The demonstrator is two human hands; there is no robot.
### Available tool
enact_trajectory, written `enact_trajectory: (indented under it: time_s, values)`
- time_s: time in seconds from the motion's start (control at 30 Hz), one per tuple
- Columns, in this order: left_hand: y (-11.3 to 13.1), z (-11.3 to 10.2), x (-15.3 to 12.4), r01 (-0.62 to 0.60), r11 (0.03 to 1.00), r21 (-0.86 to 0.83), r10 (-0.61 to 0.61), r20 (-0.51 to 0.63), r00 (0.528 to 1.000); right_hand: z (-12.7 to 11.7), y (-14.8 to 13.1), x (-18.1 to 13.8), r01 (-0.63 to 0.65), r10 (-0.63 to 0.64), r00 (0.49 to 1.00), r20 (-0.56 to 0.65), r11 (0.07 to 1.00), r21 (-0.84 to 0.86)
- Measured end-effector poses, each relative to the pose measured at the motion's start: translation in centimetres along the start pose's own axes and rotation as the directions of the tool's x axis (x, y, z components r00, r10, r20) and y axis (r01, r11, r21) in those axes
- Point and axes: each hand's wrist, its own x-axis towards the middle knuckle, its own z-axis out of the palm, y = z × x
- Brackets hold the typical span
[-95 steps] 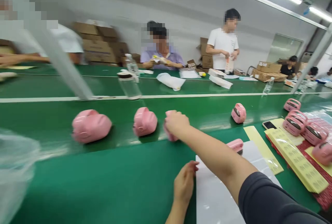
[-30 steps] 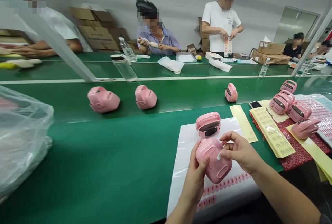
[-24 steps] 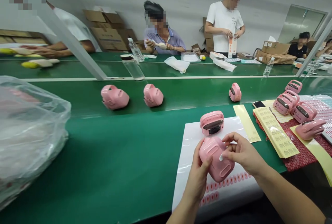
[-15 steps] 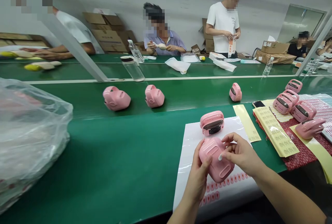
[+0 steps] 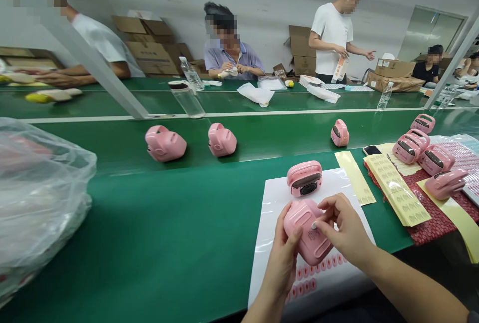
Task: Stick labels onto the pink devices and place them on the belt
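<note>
My left hand [image 5: 281,258] grips a pink plastic device [image 5: 309,250] from its left side, thumb on top. The flat underside of the device faces up, with two raised oblong feet and small dark print between them. My right hand [image 5: 350,236] is closed at the upper right edge of the same device, its thumb pressed on the underside near the print. Just beyond stands another pink device [image 5: 305,178] with a dark front panel. Beneath the hands lies a white sheet [image 5: 267,223] with rows of small pink stickers [image 5: 324,264].
Yellow label sheets [image 5: 396,188] and several pink devices [image 5: 436,158] lie right on red bubble wrap [image 5: 430,231]. More devices [image 5: 164,143] stand on the green belt [image 5: 262,131]. At left is a clear plastic bag [image 5: 41,203]. Co-workers [image 5: 331,29] are across the belt.
Small dark print now shows on the underside of the held device, beside my right thumb. Both hands keep their hold. The standing co-worker has stretched out an arm.
</note>
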Motion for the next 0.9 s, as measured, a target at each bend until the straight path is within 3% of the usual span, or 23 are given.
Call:
enact_trajectory:
  time_s: [0.1,0.2,0.27,0.3,0.33,0.37,0.43,0.5,0.53,0.63,0.73,0.8,0.9]
  values:
    - [-0.1,-0.4,0.3,0.035,0.999,0.002,-0.036,0.031,0.999,0.3,0.6,-0.8,0.314,-0.321,0.947,-0.006,0.929,-0.196]
    - [-0.4,-0.6,0.6,0.043,0.999,0.001,-0.043,0.01,0.999,0.2,1.2,-2.3,0.61,-0.586,0.791,0.176,0.736,-0.293]
    - [-0.5,-0.6,0.7,0.05,0.998,-0.029,-0.051,-0.027,0.998,-0.6,1.7,-2.9,0.703,-0.661,0.711,0.24,0.658,-0.27]
    - [-0.4,-0.5,0.7,0.066,0.996,-0.056,-0.069,-0.055,0.996,-1.3,2.1,-2.9,0.694,-0.667,0.718,0.2,0.662,-0.284]
    - [-0.2,-0.4,0.8,0.086,0.992,-0.091,-0.094,-0.086,0.992,-2.3,2.5,-2.6,0.637,-0.64,0.76,0.114,0.698,-0.326]
    - [0.2,-0.3,0.8,0.109,0.985,-0.135,-0.126,-0.118,0.985,-3.5,3.0,-1.9,0.528,-0.575,0.818,-0.011,0.758,-0.383]
    - [1.0,-0.2,0.8,0.147,0.961,-0.234,-0.191,-0.178,0.965,-6.3,4.5,0.1,0.172,-0.335,0.897,-0.29,0.867,-0.468]
    - [1.6,-0.6,1.0,0.165,0.929,-0.333,-0.251,-0.238,0.938,-9.2,6.6,2.3,-0.127,-0.115,0.886,-0.449,0.871,-0.474]
    - [1.8,-1.0,1.1,0.173,0.911,-0.375,-0.284,-0.264,0.922,-10.3,7.8,3.2,-0.184,-0.077,0.877,-0.475,0.858,-0.479]
    - [1.0,-3.4,1.6,0.208,0.865,-0.456,-0.349,-0.251,0.903,-12.0,11.1,4.9,-0.261,-0.016,0.877,-0.48,0.823,-0.504]
    - [-0.7,-6.2,2.0,0.22,0.845,-0.487,-0.299,-0.089,0.95,-11.7,13.0,5.4,-0.283,0.003,0.89,-0.457,0.79,-0.544]
    - [-1.4,-7.5,2.1,0.178,0.856,-0.486,-0.233,-0.054,0.971,-11.5,13.1,5.4,-0.269,-0.004,0.904,-0.427,0.771,-0.578]
    - [-1.4,-8.0,1.9,0.119,0.87,-0.478,-0.205,-0.132,0.97,-11.0,12.2,4.4,-0.21,-0.042,0.93,-0.364,0.753,-0.624]
